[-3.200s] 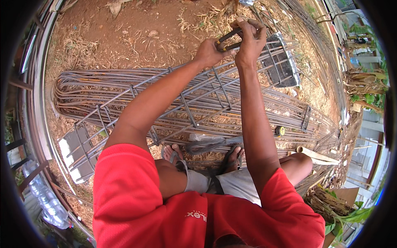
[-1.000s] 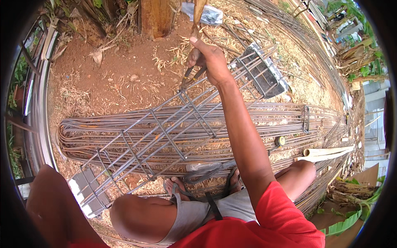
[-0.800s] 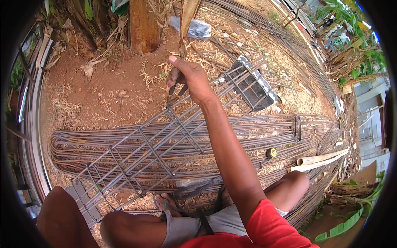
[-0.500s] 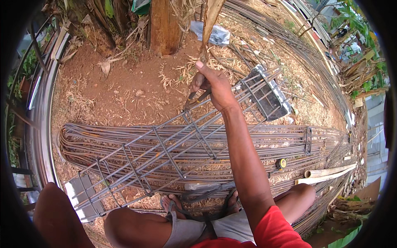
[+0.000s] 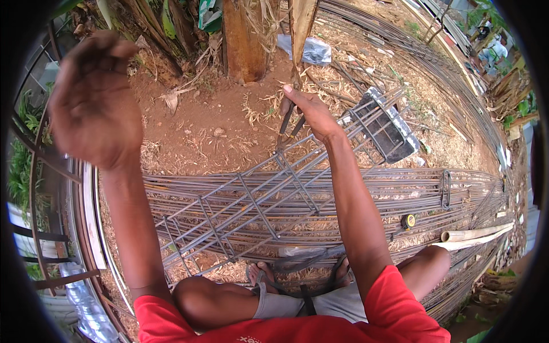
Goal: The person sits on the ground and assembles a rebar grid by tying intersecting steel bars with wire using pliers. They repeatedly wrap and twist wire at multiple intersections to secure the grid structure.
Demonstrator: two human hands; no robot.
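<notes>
Soft, even daylight lit the scene, with only faint shadows on the red earth and no glare. The raised left hand looked motion-blurred, perhaps also too close for focus. Fisheye distortion bowed the rebar bundle toward the black rim.

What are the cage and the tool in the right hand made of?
Cage: looks like steel rebar, dull grey-brown, thin rods with tied stirrups, possibly lightly rusted. Tool in the right hand: dark metal handles, likely steel pincers; the head is too small to tell.

Dark pincers upright, jaws down on rebar cage joint.
</notes>
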